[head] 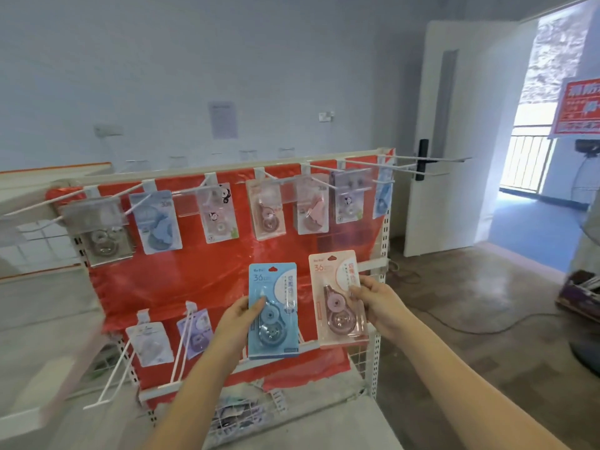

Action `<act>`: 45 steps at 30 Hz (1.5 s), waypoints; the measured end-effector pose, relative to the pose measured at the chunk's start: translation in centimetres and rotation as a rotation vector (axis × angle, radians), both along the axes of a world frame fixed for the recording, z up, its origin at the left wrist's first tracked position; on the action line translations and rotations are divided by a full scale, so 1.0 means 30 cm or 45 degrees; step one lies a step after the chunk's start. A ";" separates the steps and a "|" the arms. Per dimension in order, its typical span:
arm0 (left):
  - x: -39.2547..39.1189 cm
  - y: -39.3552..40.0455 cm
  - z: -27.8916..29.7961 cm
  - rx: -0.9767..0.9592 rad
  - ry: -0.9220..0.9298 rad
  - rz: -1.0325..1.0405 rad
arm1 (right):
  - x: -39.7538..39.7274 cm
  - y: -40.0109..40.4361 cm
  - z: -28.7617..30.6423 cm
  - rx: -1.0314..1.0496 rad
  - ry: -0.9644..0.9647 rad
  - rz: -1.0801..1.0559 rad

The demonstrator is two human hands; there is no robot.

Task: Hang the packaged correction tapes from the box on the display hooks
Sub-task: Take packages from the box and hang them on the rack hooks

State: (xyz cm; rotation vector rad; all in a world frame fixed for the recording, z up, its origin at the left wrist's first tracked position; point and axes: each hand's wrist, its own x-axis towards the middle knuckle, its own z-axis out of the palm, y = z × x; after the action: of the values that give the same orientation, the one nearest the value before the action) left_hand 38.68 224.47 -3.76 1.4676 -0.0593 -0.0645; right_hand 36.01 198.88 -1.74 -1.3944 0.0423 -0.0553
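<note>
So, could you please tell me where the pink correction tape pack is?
In the head view, right of centre: the right hand holds the pink pack beside the blue pack.

I can read a large "36" near the top left of the blue package my left hand holds at lower centre of the frame, and the same "36" on the pink package in my right hand just right of it; the small brand line above each number and the vertical Chinese characters on each card's right side are too blurred for me to make out. On the hanging blue package at upper left of the rack I see "30", and the red sign at the right edge carries big Chinese characters I cannot read with confidence.
</note>
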 end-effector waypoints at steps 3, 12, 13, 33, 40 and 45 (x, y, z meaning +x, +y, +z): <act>0.026 -0.062 0.005 -0.043 -0.020 0.031 | 0.044 -0.046 0.023 0.036 -0.035 0.078; 0.118 -0.189 0.003 -0.140 0.026 0.204 | 0.220 -0.132 0.089 0.020 -0.083 0.268; 0.121 -0.200 0.003 -0.146 0.026 0.231 | 0.235 -0.132 0.098 0.028 -0.086 0.294; 0.045 -0.039 0.043 -0.179 -0.037 0.359 | 0.311 0.094 0.223 0.132 -0.332 0.484; 0.043 0.007 0.047 -0.172 -0.051 0.370 | 0.345 0.153 0.247 0.137 -0.380 0.322; 0.041 0.026 0.050 -0.218 -0.026 0.371 | 0.369 0.182 0.262 0.124 -0.370 0.211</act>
State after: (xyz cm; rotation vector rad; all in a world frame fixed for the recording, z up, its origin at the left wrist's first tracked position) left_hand 39.90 225.24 -2.26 1.2926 0.1300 0.1886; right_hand 47.09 204.35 6.11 -1.2763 -0.3083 -0.1159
